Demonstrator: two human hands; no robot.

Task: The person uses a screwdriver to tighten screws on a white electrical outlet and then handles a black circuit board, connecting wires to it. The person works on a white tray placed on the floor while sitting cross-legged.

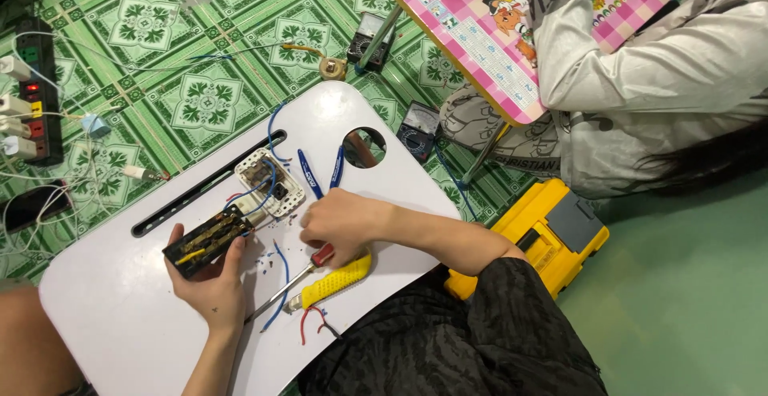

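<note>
My left hand [210, 282] grips a black electrical block with brass contacts [206, 238] and holds it just above the white lap table [120, 308]. Blue wires [258, 191] run from the block to a white socket plate [270, 182] lying beside it. My right hand [342, 224] rests with its fingers curled next to the plate; I cannot see whether it pinches anything. A screwdriver's red handle [322, 254] pokes out from under that hand, its shaft pointing toward my left wrist. A yellow utility knife [336, 280] lies just below.
Blue-handled pliers [309, 174] lie behind the plate, near the table's round hole [364, 146]. A yellow toolbox [552, 232] sits at my right. Another person in grey [640, 84] sits at a pink table [480, 36]. Two meters [418, 128] and a power strip [32, 84] lie on the green floor.
</note>
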